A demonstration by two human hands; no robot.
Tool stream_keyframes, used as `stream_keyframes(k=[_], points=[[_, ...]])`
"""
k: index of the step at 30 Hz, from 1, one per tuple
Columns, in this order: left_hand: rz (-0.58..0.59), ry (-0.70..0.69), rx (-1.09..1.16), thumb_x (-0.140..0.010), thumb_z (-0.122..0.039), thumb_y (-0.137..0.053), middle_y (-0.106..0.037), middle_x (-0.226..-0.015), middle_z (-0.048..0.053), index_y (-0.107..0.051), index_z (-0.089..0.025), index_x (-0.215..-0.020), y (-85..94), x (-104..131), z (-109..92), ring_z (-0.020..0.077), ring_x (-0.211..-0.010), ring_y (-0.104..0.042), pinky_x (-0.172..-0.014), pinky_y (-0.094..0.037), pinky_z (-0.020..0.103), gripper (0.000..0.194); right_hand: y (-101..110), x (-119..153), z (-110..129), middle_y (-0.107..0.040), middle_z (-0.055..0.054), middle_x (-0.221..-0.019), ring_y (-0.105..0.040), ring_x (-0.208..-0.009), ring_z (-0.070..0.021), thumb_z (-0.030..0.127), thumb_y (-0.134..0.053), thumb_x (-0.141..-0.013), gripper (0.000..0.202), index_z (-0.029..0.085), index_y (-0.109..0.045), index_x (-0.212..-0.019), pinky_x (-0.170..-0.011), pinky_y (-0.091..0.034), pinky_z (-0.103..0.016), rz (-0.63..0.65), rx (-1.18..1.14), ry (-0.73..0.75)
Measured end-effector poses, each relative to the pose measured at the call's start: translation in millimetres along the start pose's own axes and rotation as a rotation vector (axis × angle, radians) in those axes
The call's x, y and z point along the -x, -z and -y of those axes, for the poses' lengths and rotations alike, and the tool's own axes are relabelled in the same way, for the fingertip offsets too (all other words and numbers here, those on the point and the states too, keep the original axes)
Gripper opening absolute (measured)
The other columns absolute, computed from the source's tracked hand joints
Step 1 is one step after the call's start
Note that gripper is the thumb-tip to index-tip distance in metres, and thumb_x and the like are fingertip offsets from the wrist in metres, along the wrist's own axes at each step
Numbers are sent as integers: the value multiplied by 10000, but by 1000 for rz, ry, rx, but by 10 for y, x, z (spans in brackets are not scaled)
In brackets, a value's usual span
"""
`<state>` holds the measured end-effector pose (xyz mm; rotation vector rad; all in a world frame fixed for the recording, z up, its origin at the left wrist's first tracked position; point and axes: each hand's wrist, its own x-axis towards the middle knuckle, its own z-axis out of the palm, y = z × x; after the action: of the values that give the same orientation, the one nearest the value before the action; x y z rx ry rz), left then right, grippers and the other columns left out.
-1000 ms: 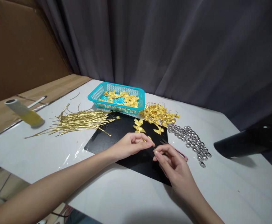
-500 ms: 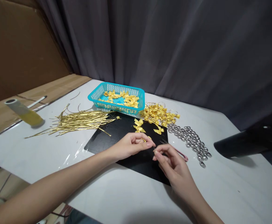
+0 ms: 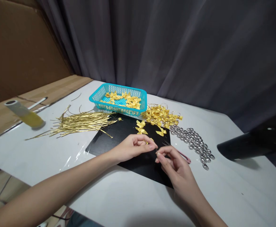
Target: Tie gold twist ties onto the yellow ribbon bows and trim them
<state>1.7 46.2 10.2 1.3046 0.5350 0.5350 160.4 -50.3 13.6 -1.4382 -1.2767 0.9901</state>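
Note:
Above the black mat (image 3: 140, 171), my left hand (image 3: 138, 145) is closed in a pinch, with a bit of yellow ribbon showing in its curled fingers. My right hand (image 3: 173, 164) pinches close beside it. A thin strand (image 3: 156, 150) runs between the two sets of fingertips; its ends are hidden. Several yellow ribbon bows (image 3: 141, 124) lie on the mat just beyond my hands. Partly behind my right hand is a pink-handled tool (image 3: 185, 156) with dark pointed blades, perhaps scissors.
A turquoise basket (image 3: 119, 110) at the back holds yellow bows. Right of it is a heap of bows with thin ties (image 3: 162, 116), then silver teardrop beads (image 3: 196, 143). Gold strips (image 3: 83, 123) and a tilted roll (image 3: 25, 115) lie left. A black cylinder (image 3: 251, 145) juts in from the right.

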Motion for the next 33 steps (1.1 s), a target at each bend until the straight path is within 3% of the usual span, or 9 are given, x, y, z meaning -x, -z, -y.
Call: stream_keyframes(k=[17, 25, 33], points=[[-18, 1, -23, -768, -494, -694, -261, -511, -102, -672, -116, -893, 13, -1, 0, 53, -473, -212, -474, -133, 231, 398, -6, -10, 5, -540, 7, -720, -531, -601, -128, 481, -596, -862, 267, 215, -574, -849, -548, -424, -229, 8, -5, -3], [-9, -14, -41, -777, -431, -704, -232, -521, -104, -677, -123, -887, 13, -5, -5, 55, -480, -201, -484, -136, 235, 328, 8, -9, 16, -538, 13, -705, -512, -586, -124, 469, -600, -864, 257, 214, -573, -845, -539, -405, -232, 17, -22, -13], [-43, -9, -59, -752, -468, -713, -238, -528, -105, -669, -122, -845, 24, 2, 12, 55, -485, -203, -486, -134, 235, 361, 4, 3, -3, -541, 14, -685, -450, -555, -103, 459, -582, -885, 261, 201, -568, -844, -482, -319, -220, 39, -12, -30]])
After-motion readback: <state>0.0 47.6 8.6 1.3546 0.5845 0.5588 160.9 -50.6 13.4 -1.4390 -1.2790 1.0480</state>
